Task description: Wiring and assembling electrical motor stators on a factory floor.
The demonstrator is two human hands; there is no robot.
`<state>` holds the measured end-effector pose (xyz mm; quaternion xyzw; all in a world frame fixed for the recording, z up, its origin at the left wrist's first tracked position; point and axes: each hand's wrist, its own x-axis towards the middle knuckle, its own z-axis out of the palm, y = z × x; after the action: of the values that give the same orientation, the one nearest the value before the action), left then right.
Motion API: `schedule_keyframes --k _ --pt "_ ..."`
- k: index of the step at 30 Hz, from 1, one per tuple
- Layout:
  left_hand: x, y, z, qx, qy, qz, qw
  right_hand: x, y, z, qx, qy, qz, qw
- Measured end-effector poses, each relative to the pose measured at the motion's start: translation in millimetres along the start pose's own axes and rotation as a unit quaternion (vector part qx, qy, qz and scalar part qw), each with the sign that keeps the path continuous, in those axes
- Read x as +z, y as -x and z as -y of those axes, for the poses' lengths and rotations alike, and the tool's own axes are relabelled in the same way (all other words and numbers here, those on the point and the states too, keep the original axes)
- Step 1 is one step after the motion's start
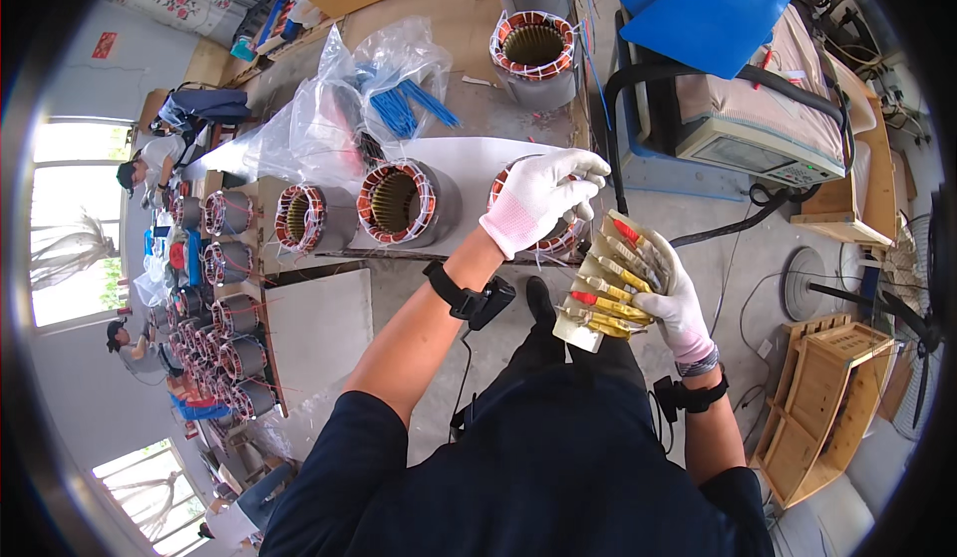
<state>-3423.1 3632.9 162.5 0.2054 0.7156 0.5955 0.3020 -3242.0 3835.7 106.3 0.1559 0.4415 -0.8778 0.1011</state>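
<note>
My right hand [675, 303], in a white glove, is closed around a pale flat holder with a row of yellow and red clip-like pieces [610, 288]. Its thumb presses on the near side of the row. My left hand [543, 198], gloved as well, hovers over a motor stator [551, 245] at the table's edge and hides most of it. The left fingers are bent together; anything pinched between them is too small to make out. Further left along the edge stand two more stators, a larger one [446, 204] and a smaller one [341, 220], with orange-and-white laced windings.
Clear plastic bags [344, 89] with blue strips [404, 109] lie on the table, with more stators [538, 84] beyond. At right stands a test instrument [758, 148] with a thick black cable and blue folders [718, 9]. A wooden cabinet [822, 408] and fan are lower right. Other people work far left.
</note>
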Motion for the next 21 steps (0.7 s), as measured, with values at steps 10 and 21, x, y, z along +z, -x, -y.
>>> schedule_keyframes --k 10,21 --pt "6.1 -4.4 10.8 0.042 0.018 0.009 0.999 -4.3 -1.1 -3.6 -0.001 -0.005 0.017 1.0" --pt "22.5 41.5 -13.0 0.184 -0.197 -0.017 0.963 -2.3 1.5 -3.0 0.0 0.031 0.007 0.999"
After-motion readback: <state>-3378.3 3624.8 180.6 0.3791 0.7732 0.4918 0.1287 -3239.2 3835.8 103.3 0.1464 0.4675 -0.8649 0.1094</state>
